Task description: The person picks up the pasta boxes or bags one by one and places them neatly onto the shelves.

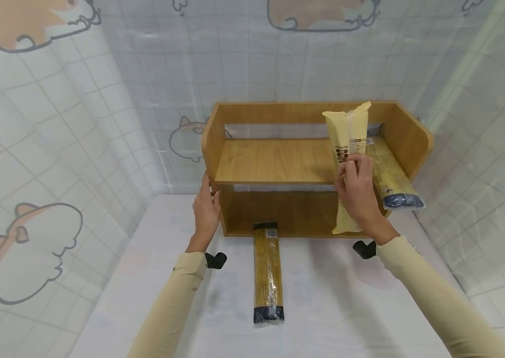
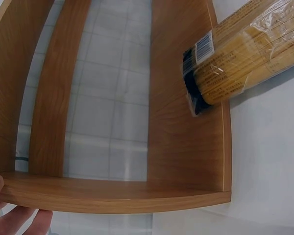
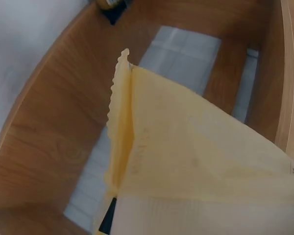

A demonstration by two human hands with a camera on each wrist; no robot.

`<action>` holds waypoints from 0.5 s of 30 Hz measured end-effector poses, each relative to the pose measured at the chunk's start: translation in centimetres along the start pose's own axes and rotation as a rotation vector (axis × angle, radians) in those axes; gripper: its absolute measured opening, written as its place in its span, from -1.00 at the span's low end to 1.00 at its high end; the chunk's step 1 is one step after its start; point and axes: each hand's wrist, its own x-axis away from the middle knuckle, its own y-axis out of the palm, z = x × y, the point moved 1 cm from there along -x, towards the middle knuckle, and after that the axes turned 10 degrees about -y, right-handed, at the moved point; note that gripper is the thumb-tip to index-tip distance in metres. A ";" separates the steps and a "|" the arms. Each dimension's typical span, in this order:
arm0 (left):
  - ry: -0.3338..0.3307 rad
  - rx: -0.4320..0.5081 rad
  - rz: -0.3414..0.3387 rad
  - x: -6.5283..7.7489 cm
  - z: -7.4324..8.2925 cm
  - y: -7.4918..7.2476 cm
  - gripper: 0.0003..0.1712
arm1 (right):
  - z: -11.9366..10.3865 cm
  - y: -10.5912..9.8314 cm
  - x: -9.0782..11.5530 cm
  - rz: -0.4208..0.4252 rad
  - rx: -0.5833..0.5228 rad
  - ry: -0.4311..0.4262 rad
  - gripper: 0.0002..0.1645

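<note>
My right hand (image 1: 361, 191) grips a long pale yellow printed packet (image 1: 352, 130) and holds it upright before the right part of a two-tier wooden shelf (image 1: 275, 159). The packet's crimped end fills much of the right wrist view, above the shelf's lower compartment. At the shelf's left side panel, my left hand (image 1: 206, 211) holds the edge, its fingertips (image 2: 39, 223) against the panel's outer face in the left wrist view. A clear pack of dried noodles (image 1: 386, 169) with dark blue ends lies on the upper tier, at the right, jutting past the front edge.
A second noodle pack (image 1: 268, 273) lies lengthwise on the white table cover (image 1: 315, 318), its far end (image 2: 198, 78) resting over the shelf's lower board. Patterned tile-print sheets (image 1: 46, 164) enclose the back and sides. A black piece (image 1: 215, 259) shows at each wrist.
</note>
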 end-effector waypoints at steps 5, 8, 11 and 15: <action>0.015 0.016 -0.016 0.3 -0.1 0.1 -0.27 | 0.9 0.0 -0.2 0.005 0.033 0.037 -0.94; 0.021 0.017 -0.014 0.3 -0.1 0.0 -0.28 | 1.2 0.0 -0.7 0.022 0.069 0.034 -0.94; 0.018 0.026 -0.017 0.1 0.0 -0.1 -0.27 | 1.7 -0.1 -1.5 0.025 0.101 0.040 -0.91; 0.006 0.024 -0.022 0.0 0.1 -0.2 -0.26 | 2.5 -0.3 -2.4 0.008 0.118 0.068 -0.91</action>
